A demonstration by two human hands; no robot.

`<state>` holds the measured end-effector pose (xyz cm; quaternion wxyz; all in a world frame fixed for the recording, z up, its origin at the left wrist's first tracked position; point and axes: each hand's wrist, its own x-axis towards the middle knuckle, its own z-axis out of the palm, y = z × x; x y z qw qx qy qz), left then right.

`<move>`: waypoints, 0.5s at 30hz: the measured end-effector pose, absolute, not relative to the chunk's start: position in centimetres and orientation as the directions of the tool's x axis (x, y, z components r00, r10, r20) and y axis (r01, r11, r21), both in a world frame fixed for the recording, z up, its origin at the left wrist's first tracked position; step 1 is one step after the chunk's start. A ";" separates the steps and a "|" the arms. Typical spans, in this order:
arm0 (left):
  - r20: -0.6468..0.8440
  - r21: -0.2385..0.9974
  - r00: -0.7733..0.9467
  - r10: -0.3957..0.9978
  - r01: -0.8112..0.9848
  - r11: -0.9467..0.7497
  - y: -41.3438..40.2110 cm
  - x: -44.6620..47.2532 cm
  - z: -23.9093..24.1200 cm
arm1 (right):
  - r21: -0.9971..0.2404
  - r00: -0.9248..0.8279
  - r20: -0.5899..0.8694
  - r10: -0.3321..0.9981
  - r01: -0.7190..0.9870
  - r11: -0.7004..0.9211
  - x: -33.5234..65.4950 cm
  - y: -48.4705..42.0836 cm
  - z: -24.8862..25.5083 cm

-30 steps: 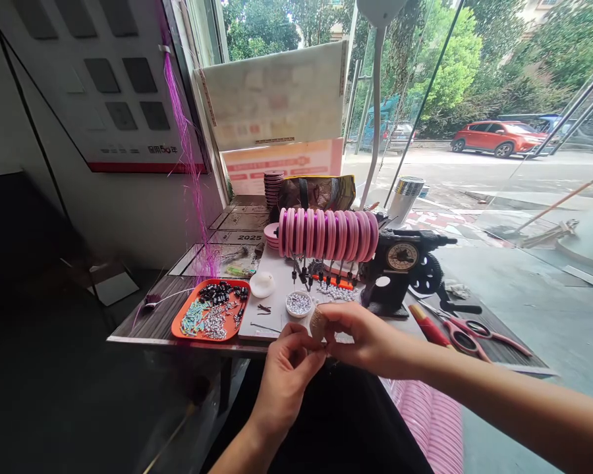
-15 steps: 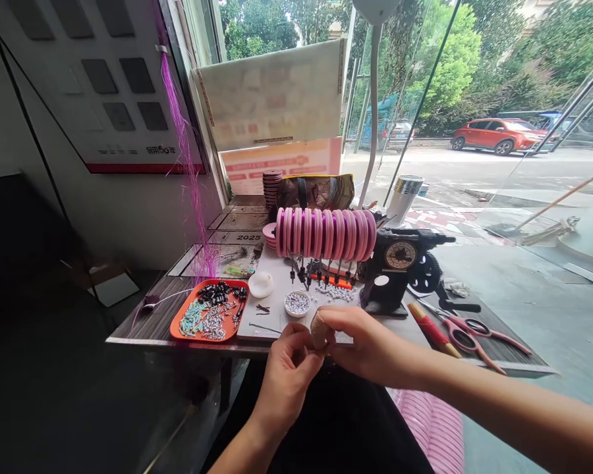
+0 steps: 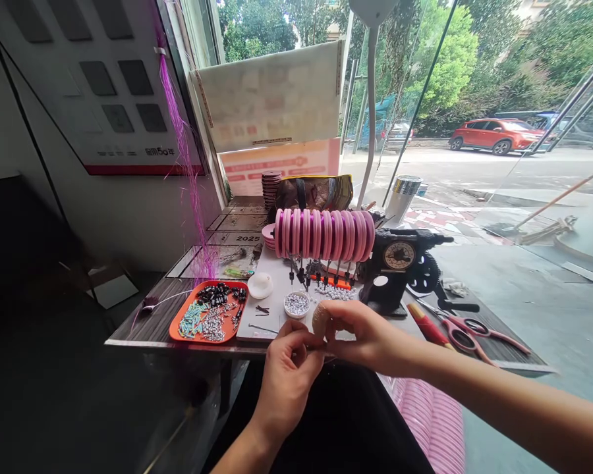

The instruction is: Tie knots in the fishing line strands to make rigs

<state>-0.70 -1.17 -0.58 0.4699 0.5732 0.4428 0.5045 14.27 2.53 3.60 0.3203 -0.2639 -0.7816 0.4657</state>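
Observation:
My left hand [image 3: 289, 375] and my right hand [image 3: 358, 332] meet just in front of the table's near edge, above my lap. Both are closed in a pinch, fingertips touching or nearly so. Whatever they hold is too small to make out. A tan wrap covers one finger of my right hand. Just beyond them stands a small white bowl [image 3: 296, 304] of silvery beads. Behind it, a row of pink spools [image 3: 325, 235] sits on a black hand-cranked winder [image 3: 393, 263], with small black-and-metal pieces hanging below.
An orange tray [image 3: 174, 334] at the left holds black, teal and silvery small parts. Near it are a white dish [image 3: 260, 286] and a thin metal tool [image 3: 263, 328]. Pink-handled scissors [image 3: 467, 334] lie at the right. Purple threads [image 3: 180, 125] hang at the left.
My right hand's fingers have lifted slightly and opened a little wider in their curl, while the thumb stays by my left fingertips. The left hand has barely moved.

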 end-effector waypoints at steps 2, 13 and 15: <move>0.156 0.988 0.087 0.984 0.005 -0.157 -1.1 -0.6 -0.6 | -0.928 -0.663 0.223 0.714 0.079 0.363 14.3 2.7 3.5; 0.109 0.991 0.117 0.987 -0.094 -0.099 -0.8 -0.8 -0.5 | -0.990 -0.691 0.132 0.711 -0.056 0.129 14.3 3.1 3.7; 0.084 0.988 0.126 0.988 -0.142 -0.066 -0.8 -0.6 -0.5 | -0.990 -0.692 0.139 0.708 -0.073 0.123 14.4 3.1 3.7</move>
